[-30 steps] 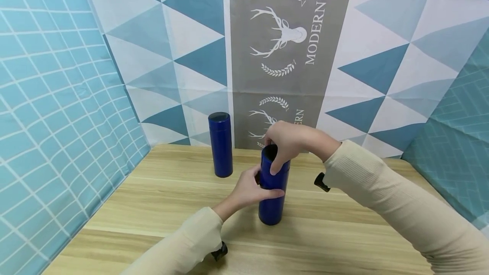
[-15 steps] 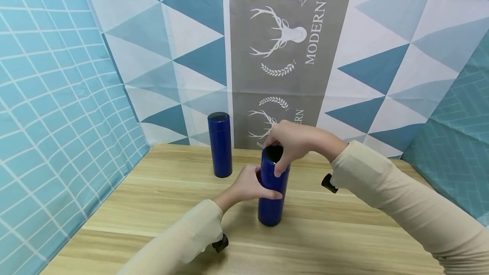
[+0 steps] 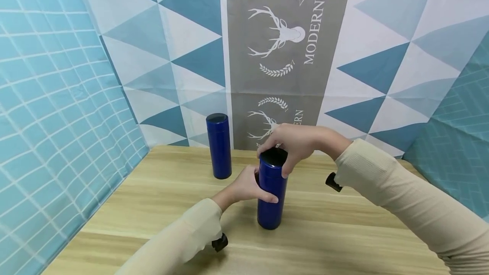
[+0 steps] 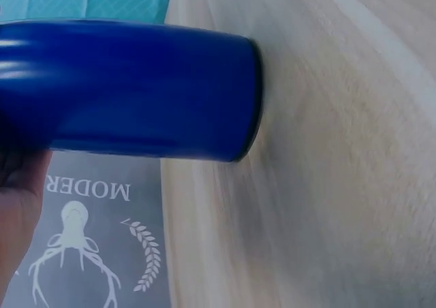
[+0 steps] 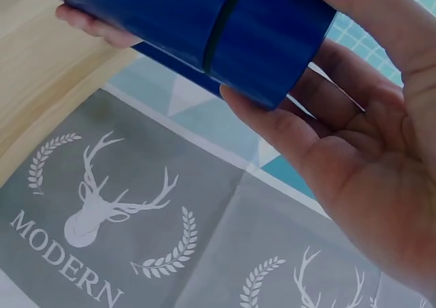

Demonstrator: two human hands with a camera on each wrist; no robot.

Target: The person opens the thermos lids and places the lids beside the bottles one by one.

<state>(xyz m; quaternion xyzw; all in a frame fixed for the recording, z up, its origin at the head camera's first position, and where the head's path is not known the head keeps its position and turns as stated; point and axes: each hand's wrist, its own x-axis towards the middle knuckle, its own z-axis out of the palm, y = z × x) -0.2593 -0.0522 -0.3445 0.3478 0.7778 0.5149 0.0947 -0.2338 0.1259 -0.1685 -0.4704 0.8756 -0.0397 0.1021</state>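
A blue thermos flask [image 3: 276, 183] stands nearly upright on the wooden table, its base at the tabletop. My left hand [image 3: 244, 188] grips the body from the left, thumb across the front and fingers behind, mostly hidden. From above, my right hand [image 3: 297, 142] grips the blue lid [image 3: 270, 169] with its black top, thumb on the right side and fingers at the far left. In the right wrist view, a dark seam [image 5: 219, 32] runs between lid and body. The left wrist view shows the flask's lower body [image 4: 143, 90] and dark base rim.
A second blue flask [image 3: 219, 152] with a black top stands behind and left, near the back edge of the table [image 3: 172, 198]. A patterned cloth [image 3: 290, 75] hangs behind, with blue tiled cloth [image 3: 49, 96] along the left.
My right hand has turned around the lid and shifted slightly right, showing more of the black top. The flask has moved slightly toward me, with my left hand still holding the body.
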